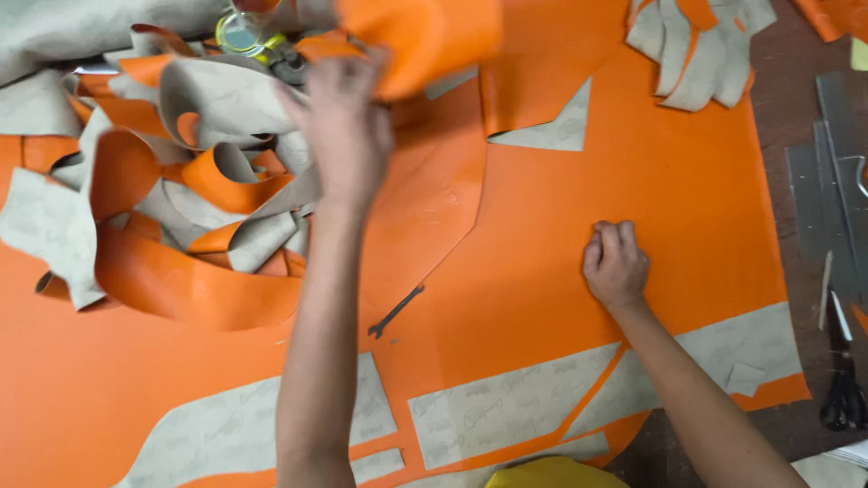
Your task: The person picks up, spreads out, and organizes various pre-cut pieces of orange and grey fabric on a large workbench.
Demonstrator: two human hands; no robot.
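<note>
Left hand (342, 126), fingers grasping a blurred orange leather offcut (425, 36), lifts it over the scrap heap (172, 181); right hand (617, 264), clenched, best stays pinning the flat orange sheet (687, 190) on the surface

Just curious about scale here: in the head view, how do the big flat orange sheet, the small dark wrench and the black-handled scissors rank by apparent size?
Largest to smallest:
1. Big flat orange sheet
2. Black-handled scissors
3. Small dark wrench
The last two look close in length, so that order is unsure.
</note>
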